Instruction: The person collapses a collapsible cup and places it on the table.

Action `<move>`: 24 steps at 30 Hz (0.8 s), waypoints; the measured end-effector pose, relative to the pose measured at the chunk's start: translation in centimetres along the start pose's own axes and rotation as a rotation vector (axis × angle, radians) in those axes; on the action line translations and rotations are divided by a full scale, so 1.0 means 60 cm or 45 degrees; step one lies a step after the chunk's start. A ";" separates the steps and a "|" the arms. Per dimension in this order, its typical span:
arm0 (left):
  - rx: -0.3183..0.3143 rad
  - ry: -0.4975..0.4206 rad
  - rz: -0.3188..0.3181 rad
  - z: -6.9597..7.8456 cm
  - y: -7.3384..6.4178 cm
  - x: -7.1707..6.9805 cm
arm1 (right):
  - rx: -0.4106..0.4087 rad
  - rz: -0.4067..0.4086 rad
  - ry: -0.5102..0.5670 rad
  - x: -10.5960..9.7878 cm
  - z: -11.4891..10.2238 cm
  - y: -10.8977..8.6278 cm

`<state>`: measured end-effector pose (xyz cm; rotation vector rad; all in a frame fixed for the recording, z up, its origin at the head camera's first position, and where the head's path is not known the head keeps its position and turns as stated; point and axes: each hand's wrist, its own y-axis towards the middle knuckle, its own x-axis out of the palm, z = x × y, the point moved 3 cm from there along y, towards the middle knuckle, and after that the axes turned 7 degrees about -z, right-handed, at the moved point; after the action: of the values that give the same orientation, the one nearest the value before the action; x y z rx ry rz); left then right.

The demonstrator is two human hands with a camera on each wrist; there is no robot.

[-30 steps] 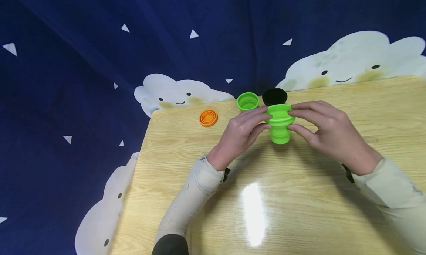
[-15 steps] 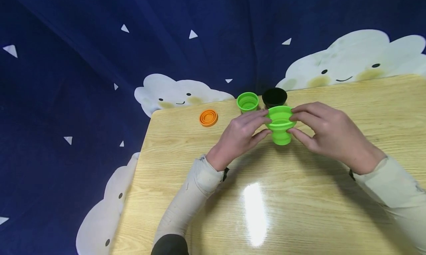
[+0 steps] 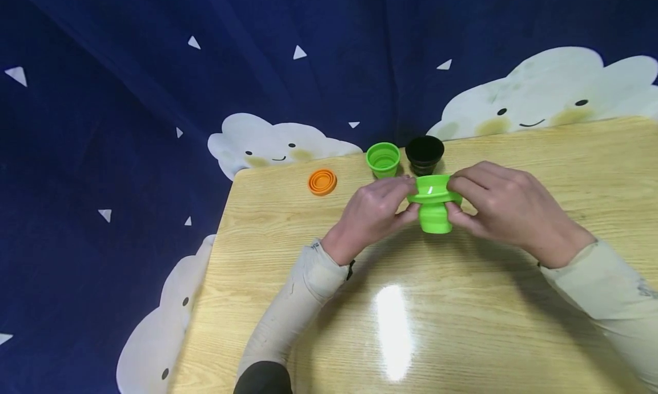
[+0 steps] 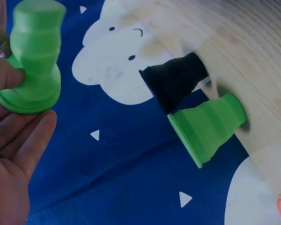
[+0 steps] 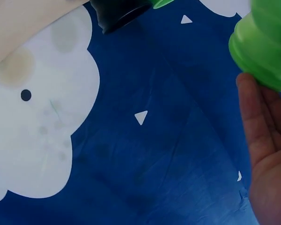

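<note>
Between both hands is a bright green collapsible silicone cup (image 3: 435, 218), held off the table with its base downward. My left hand (image 3: 369, 214) pinches its left side near the rim, thumb under the wide upper band and fingers at the rim. On the opposite side my right hand (image 3: 506, 208) grips it likewise. The upper band bulges out over the narrower lower part. In the left wrist view the same cup (image 4: 36, 51) shows its ridged outside, with the thumb pressed against it. The right wrist view catches only part of the cup (image 5: 264, 47), fingertips touching its rim.
Beyond the hands, a second green cup (image 3: 383, 157) and a black cup (image 3: 424, 153) stand expanded near the table's (image 3: 267, 257) far edge. An orange cup (image 3: 322, 182), folded flat, lies to their left. A dark blue cloth (image 3: 288, 85) with clouds hangs behind.
The held green cup has come slightly lower and nearer to me, and its upper band has folded down over the lower part. Both hands' fingers have curled further round the rim.
</note>
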<state>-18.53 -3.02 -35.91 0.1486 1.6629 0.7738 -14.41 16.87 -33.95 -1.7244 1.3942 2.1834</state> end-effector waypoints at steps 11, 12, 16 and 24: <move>0.008 -0.074 0.010 -0.001 -0.002 -0.007 | -0.019 0.002 0.046 -0.008 0.002 -0.011; 0.007 -0.076 0.012 -0.001 -0.002 -0.007 | -0.019 0.002 0.050 -0.007 0.002 -0.012; -0.019 -0.093 0.032 0.000 -0.001 -0.007 | -0.005 0.014 0.069 -0.004 0.002 -0.011; -0.205 -0.381 0.165 -0.003 0.005 0.003 | 0.137 0.083 0.115 0.022 0.011 -0.010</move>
<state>-18.86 -2.78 -35.84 0.2481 1.3123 0.9320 -15.11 17.04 -35.35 -1.7850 1.5791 2.0426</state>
